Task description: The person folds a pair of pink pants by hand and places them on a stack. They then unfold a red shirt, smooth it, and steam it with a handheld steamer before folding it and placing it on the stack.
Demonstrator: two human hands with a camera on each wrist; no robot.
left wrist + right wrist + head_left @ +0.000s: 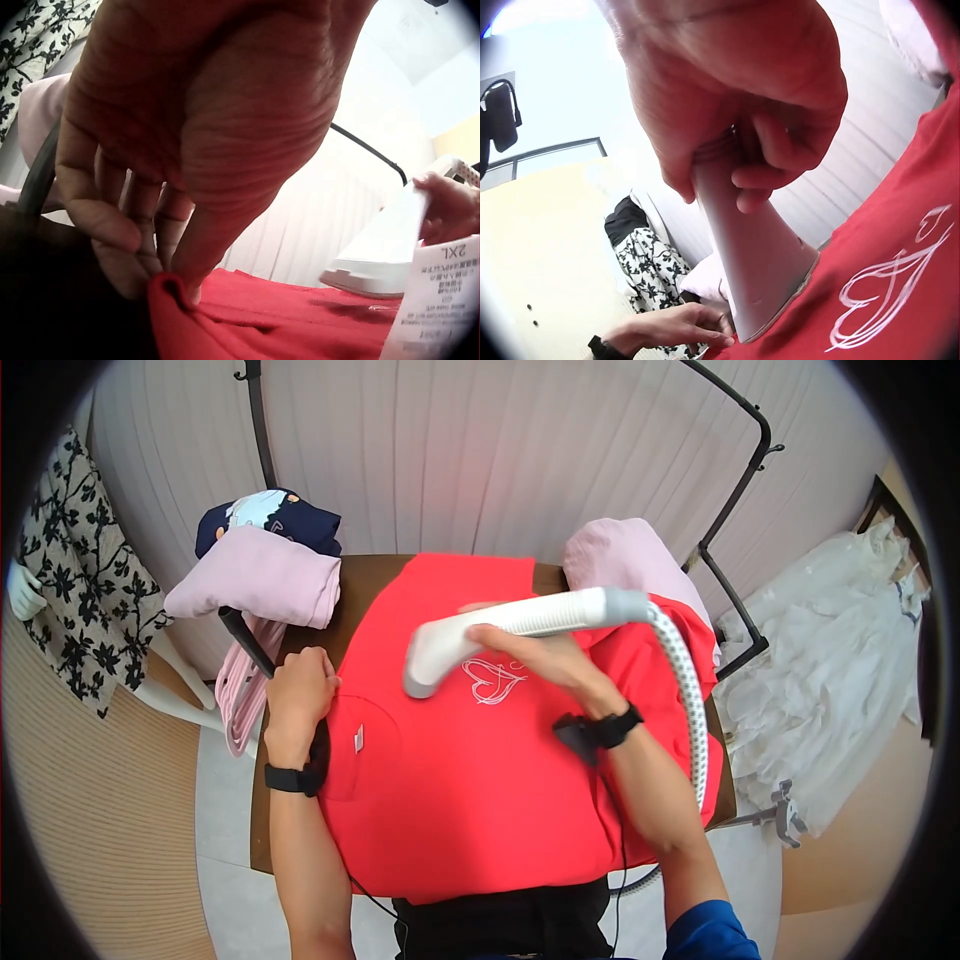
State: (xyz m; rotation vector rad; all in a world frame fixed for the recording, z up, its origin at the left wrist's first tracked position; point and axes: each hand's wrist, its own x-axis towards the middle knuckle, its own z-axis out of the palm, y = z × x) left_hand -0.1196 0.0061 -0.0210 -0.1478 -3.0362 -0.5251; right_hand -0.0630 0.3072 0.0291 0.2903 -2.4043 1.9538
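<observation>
A red sweatshirt [440,800] with a white heart outline [493,682] lies spread over a brown board. My right hand [540,656] grips the handle of a white garment steamer [445,650], its head low over the cloth left of the heart. From the handle's end a patterned hose [690,720] curves down at the right. At the left edge my left hand [302,685] pinches a fold of the sweatshirt between thumb and fingers, seen closely in the left wrist view [176,289]. A white 2XL care label [435,300] stands up near that hand.
Folded pink cloth [260,575] and a navy printed garment [310,520] sit at the back left. More pink cloth [625,555] lies at the back right. Black rack bars [740,500] rise behind. White ruffled fabric [820,670] hangs right; a floral skirt [85,560] hangs left.
</observation>
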